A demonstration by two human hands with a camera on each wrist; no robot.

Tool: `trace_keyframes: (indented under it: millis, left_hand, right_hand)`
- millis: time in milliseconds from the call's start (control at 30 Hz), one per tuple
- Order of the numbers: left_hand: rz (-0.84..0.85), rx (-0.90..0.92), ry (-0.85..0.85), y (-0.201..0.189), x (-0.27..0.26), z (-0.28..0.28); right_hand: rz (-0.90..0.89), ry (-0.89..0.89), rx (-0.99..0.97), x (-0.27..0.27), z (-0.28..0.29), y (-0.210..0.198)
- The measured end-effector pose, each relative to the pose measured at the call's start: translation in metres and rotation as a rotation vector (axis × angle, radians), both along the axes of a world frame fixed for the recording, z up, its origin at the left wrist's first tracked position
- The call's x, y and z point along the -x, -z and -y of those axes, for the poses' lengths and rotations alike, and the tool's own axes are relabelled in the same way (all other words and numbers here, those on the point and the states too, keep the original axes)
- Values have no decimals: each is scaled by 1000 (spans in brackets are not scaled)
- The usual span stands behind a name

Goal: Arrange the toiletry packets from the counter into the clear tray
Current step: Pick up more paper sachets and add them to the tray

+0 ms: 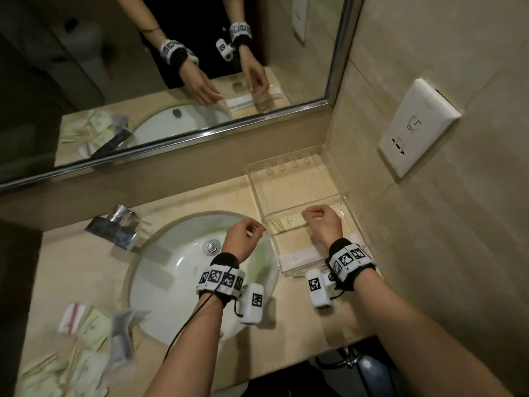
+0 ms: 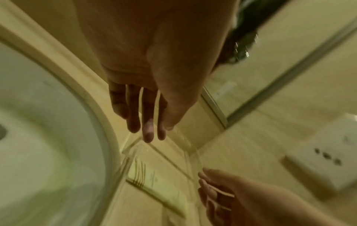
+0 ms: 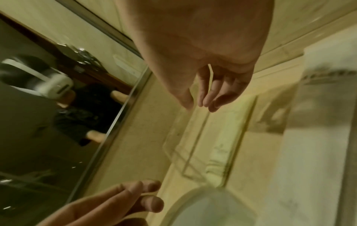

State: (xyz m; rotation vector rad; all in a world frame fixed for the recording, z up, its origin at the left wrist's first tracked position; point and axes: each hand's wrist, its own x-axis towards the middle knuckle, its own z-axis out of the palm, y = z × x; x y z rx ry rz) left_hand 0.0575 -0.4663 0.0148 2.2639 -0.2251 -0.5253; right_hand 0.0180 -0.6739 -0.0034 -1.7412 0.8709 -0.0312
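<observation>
The clear tray (image 1: 292, 190) stands on the counter right of the sink. A cream packet (image 1: 287, 223) lies across its middle section, and a long white packet (image 1: 300, 256) lies in its near section. My right hand (image 1: 310, 213) hovers over the cream packet with its fingers loosely curled and holds nothing. Over the sink's right rim, just left of the tray, my left hand (image 1: 254, 229) is relaxed and empty. The left wrist view shows the left hand (image 2: 148, 133) above the tray corner and the cream packet (image 2: 154, 180). In the right wrist view, the right hand (image 3: 201, 104) hangs over that packet (image 3: 220, 151).
A heap of several loose packets (image 1: 83, 353) lies on the counter at the lower left. The round sink (image 1: 177, 270) and a chrome faucet (image 1: 114, 227) fill the middle. The mirror (image 1: 171, 81) runs along the back; a wall socket (image 1: 418, 127) is on the right wall.
</observation>
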Motion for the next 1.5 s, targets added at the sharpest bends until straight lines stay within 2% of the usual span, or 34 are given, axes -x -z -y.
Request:
trace_keyframes:
  millis: [167,367,600,733,933,1167,1333,1500]
  left_hand:
    - [-24,66,-274,-18,45,-67]
    - [-40,68,-597,-29,109,-159]
    - [-78,44,-866,-37,180,-256]
    - [-96,-7,-954,-30,203,-308]
    - [-141,-35,-1074,-7,217,-385]
    - [-182,-99,-1162,22,207,-461]
    - [-194,-146,-1153,44,188,-493]
    - [-250,-189,-1175,60,172,-504]
  right_hand:
    - [133,-234,-68,-3,-66,-23]
    - [137,-529,-159,-3,-171,-27]
    - [101,-858,-207,23,-286,-35]
    - [66,-993,-181,34,-341,-32]
    - [-1,-1079,-88,40,-413,-15]
    - [-173,-1082,119,29,-483,17]
    - [-221,-1105,421,20,-512,36]
    - [-279,-1114,611,16,-530,43]
